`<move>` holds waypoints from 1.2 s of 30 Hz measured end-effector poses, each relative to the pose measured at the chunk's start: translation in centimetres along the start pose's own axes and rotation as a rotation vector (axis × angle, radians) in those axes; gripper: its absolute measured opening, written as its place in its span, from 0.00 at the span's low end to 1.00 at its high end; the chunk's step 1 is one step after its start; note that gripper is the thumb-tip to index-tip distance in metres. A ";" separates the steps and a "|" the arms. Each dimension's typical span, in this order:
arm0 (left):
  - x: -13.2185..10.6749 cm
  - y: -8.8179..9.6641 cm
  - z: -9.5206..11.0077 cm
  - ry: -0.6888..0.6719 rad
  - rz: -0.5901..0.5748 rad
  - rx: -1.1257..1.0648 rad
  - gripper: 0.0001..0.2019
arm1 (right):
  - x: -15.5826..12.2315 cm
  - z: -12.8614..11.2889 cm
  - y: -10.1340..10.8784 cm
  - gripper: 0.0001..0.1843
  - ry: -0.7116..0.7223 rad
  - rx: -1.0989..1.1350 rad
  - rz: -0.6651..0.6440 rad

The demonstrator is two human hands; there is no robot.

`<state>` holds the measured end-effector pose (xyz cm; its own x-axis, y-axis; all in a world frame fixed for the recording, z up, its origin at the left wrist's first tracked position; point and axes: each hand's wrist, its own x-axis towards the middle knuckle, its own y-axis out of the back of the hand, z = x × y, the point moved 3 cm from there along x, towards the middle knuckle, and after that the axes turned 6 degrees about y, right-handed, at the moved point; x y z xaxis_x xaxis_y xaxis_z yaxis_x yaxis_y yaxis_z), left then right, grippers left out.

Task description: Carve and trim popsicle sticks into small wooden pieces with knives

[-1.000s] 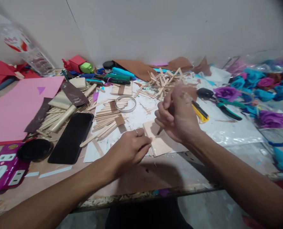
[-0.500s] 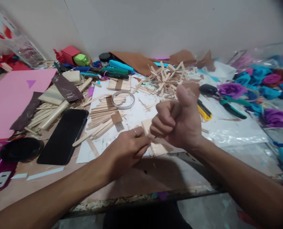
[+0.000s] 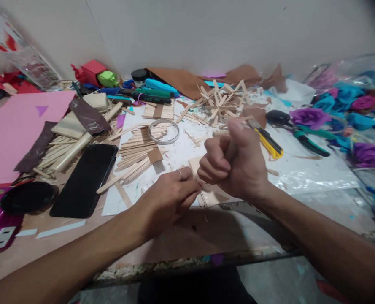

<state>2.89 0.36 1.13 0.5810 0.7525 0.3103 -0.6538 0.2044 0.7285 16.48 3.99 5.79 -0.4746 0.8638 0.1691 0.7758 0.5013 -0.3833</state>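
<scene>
My left hand [image 3: 174, 196], with a ring on one finger, is closed in a pinch low over the table's front part. Whatever lies between its fingertips is hidden. My right hand [image 3: 234, 164] is curled into a fist with the thumb upward, close beside the left fingertips. Anything inside that fist cannot be made out. Partly under both hands lies a flat, pale wooden piece [image 3: 211, 198] on a white sheet [image 3: 181, 158]. Left of the hands are a stack of craft sticks [image 3: 136, 147], a small brown square [image 3: 155, 155] and a silvery ring [image 3: 164, 142].
A yellow cutter knife [image 3: 271, 143] and green-handled pliers [image 3: 310, 141] lie to the right, near purple and blue paper flowers [image 3: 309, 118]. Loose craft sticks [image 3: 220, 101] pile up at the back. On the left are a black phone [image 3: 84, 181] and pink sheets [image 3: 19, 135].
My right thumb has tipped slightly down and to the left, uncovering more of the cutter knife. The left hand has barely moved.
</scene>
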 end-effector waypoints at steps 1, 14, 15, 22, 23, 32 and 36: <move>0.0 0.0 0.0 -0.008 0.004 -0.005 0.10 | 0.0 0.2 0.0 0.39 0.000 -0.005 -0.002; 0.3 0.4 0.3 -0.002 -0.063 0.034 0.12 | 0.1 -2.0 0.0 0.40 0.091 0.054 0.123; 0.2 0.4 0.3 -0.007 -0.058 0.034 0.12 | 0.1 -2.1 0.0 0.40 0.093 0.055 0.132; 0.2 0.1 -0.3 0.011 -0.027 -0.023 0.12 | 0.4 -0.3 0.3 0.39 0.048 0.042 0.064; 0.2 0.1 -0.3 0.010 -0.030 -0.029 0.12 | 0.4 -0.2 0.4 0.40 0.049 0.035 0.057; 0.0 0.0 -0.4 0.046 -0.005 -0.141 0.12 | 0.0 -0.4 0.1 0.38 0.003 -0.017 -0.006; -0.2 -0.5 -0.7 0.016 0.060 -0.192 0.12 | -0.1 -0.2 -0.3 0.37 0.034 -0.050 -0.054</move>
<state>2.75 0.52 0.28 0.5312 0.7766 0.3386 -0.7685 0.2736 0.5783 16.34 3.75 6.07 -0.5030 0.8359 0.2196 0.7693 0.5488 -0.3271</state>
